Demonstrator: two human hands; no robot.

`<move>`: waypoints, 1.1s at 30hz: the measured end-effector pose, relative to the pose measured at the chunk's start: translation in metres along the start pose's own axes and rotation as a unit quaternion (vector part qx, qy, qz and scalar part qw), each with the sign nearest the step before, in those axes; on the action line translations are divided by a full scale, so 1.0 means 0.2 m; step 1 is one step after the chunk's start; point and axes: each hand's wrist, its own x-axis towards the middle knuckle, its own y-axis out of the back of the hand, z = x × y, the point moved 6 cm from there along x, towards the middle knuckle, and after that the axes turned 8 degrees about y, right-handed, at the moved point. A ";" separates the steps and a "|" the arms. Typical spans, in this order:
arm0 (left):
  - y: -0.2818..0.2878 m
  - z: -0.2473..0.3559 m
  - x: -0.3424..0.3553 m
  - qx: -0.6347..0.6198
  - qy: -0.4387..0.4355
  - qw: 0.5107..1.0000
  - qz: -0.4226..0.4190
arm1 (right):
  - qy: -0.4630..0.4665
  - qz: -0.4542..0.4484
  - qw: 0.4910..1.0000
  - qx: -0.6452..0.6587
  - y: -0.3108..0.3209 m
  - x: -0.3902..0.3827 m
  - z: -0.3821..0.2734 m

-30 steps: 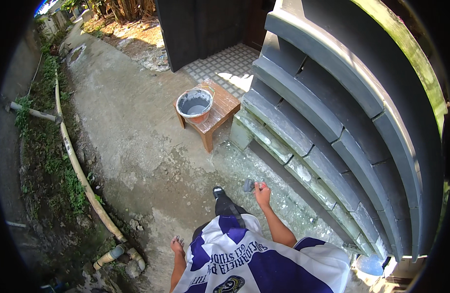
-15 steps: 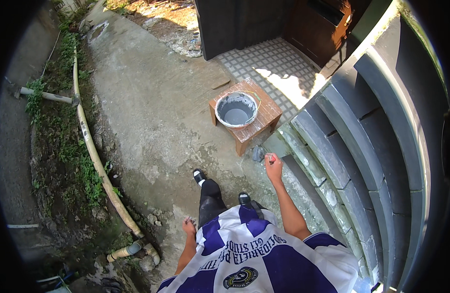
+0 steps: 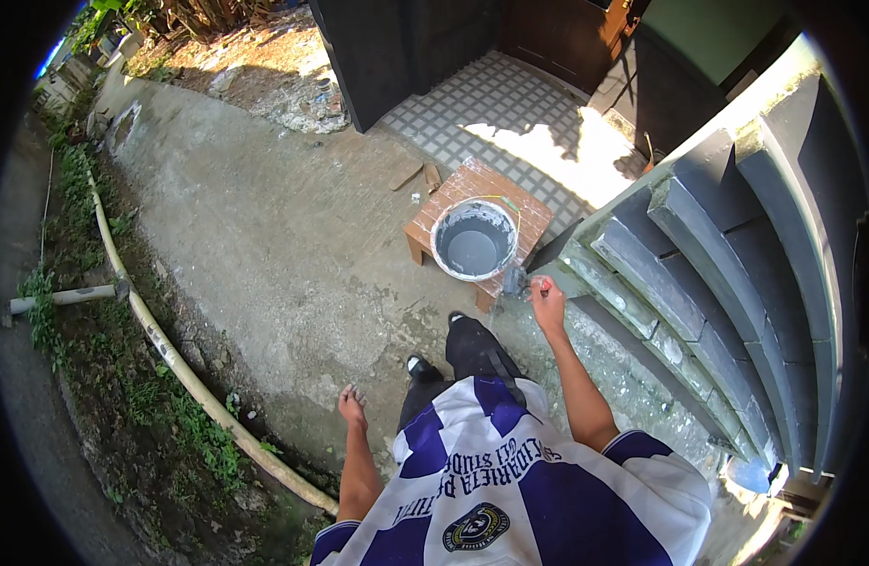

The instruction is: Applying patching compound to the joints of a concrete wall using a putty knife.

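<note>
In my right hand [image 3: 548,304] is a paintbrush [image 3: 516,281] with a reddish handle. Grey paint coats its bristle end, which points left, close to the near right corner of a small wooden table [image 3: 436,209]. On that table stands a bucket [image 3: 476,240] with a grey-smeared inner wall and a pool of grey paint at the bottom. A thin wire handle lies against its far right side. My left hand [image 3: 352,406] hangs low at my left side, fingers loosely apart, holding nothing.
Curved, stepped ledges [image 3: 685,274] in grey rise close on my right. A pale pipe [image 3: 184,382] runs along the planted strip on the left. Beyond the table lie a tiled floor [image 3: 463,99] and a dark panel [image 3: 397,57]. Wood scraps [image 3: 432,176] rest behind the table.
I have stepped forward, and the bucket and table are nearer. The paintbrush in my right hand has come up close to the table corner. My left hand has swung forward.
</note>
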 end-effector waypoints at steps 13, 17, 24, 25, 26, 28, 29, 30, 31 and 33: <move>-0.62 0.25 -0.08 0.160 0.012 0.986 -0.052 | 0.019 -0.194 0.970 -0.143 -0.90 0.59 0.53; -0.73 0.27 -0.12 0.270 -0.005 0.960 -0.080 | -0.011 -0.253 0.951 -0.179 -1.09 0.63 0.64; -0.85 0.38 -0.15 0.247 0.032 0.967 -0.046 | -0.043 -0.307 0.923 -0.226 -1.32 0.65 0.77; -0.88 0.39 -0.14 0.248 0.029 0.967 -0.055 | -0.046 -0.313 0.922 -0.224 -1.36 0.65 0.79; -0.90 0.40 -0.15 0.248 0.027 0.966 -0.062 | -0.045 -0.312 0.919 -0.238 -1.38 0.66 0.80; -0.93 0.42 -0.15 0.245 0.028 0.967 -0.060 | -0.045 -0.316 0.914 -0.250 -1.42 0.64 0.82; -0.93 0.42 -0.15 0.243 0.030 0.968 -0.060 | -0.044 -0.326 0.909 -0.255 -1.44 0.64 0.82; -0.94 0.42 -0.15 0.241 0.032 0.968 -0.060 | -0.042 -0.335 0.905 -0.260 -1.45 0.63 0.83; -0.95 0.42 -0.15 0.241 0.033 0.968 -0.057 | -0.043 -0.338 0.904 -0.258 -1.47 0.62 0.84; -0.97 0.43 -0.15 0.257 0.021 0.964 -0.068 | -0.027 -0.329 0.905 -0.267 -1.48 0.61 0.86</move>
